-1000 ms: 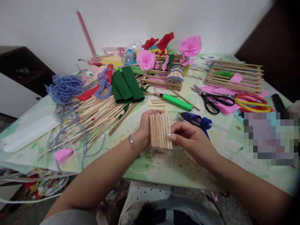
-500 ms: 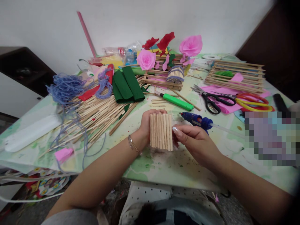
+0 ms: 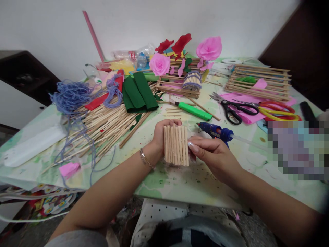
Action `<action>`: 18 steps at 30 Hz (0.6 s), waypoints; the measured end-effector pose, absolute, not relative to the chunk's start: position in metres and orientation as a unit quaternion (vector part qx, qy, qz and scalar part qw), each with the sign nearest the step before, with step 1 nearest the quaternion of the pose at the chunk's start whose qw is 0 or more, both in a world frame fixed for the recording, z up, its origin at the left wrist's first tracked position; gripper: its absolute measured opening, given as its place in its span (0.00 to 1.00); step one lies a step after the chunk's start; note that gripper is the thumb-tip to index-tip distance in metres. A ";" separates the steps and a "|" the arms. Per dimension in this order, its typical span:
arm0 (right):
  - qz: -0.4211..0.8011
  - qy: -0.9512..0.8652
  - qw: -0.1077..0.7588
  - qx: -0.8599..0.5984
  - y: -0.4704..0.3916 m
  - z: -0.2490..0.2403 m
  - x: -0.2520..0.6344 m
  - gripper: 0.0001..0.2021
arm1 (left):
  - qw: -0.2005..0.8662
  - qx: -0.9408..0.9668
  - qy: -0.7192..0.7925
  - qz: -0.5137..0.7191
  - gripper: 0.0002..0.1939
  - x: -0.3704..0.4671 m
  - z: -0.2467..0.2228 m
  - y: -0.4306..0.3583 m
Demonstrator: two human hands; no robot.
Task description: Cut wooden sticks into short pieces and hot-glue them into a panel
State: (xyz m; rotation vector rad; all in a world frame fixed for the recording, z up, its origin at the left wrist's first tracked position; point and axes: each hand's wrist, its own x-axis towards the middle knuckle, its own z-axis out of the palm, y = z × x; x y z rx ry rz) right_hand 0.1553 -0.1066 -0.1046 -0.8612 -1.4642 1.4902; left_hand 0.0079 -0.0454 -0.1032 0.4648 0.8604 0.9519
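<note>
Short wooden sticks [image 3: 176, 145] stand side by side in a slightly curved row, with bits of clear plastic and something red showing behind the right edge. My left hand [image 3: 159, 135] wraps round the left and back of this stick-covered piece, most of its fingers hidden. Thumb and forefinger of my right hand [image 3: 214, 152] are closed together at the row's right edge, touching the last stick. Just beyond that hand a blue glue gun [image 3: 214, 131] lies with a glue stick [image 3: 248, 142] in its back end.
Green cutter [image 3: 194, 110] and black-handled scissors [image 3: 232, 106] lie beyond my hands. Left are loose wooden sticks [image 3: 108, 125], purple yarn [image 3: 70, 96] and folded green paper [image 3: 140, 92]. Stick frames [image 3: 259, 82], paper flowers [image 3: 159, 64] and a small yarn-trimmed stick cylinder [image 3: 192, 80] stand farther back.
My right fingertips have shifted slightly left, tighter against the edge of the stick row. The last stick sits a little closer to its neighbours. The left hand keeps its hold.
</note>
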 end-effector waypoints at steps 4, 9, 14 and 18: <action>0.597 -0.583 0.428 -0.347 -0.106 -0.104 0.156 0.12 | 0.766 0.228 0.406 0.443 0.04 0.007 -0.103 -0.046; 0.609 -0.577 0.426 -0.339 -0.106 -0.104 0.157 0.12 | 0.764 0.242 0.417 0.429 0.06 0.007 -0.102 -0.047; 0.614 -0.558 0.433 -0.352 -0.107 -0.110 0.156 0.15 | 0.771 0.253 0.397 0.428 0.05 0.009 -0.106 -0.047; 0.637 -0.510 0.440 -0.376 -0.110 -0.117 0.152 0.18 | 0.790 0.268 0.379 0.400 0.03 0.010 -0.112 -0.048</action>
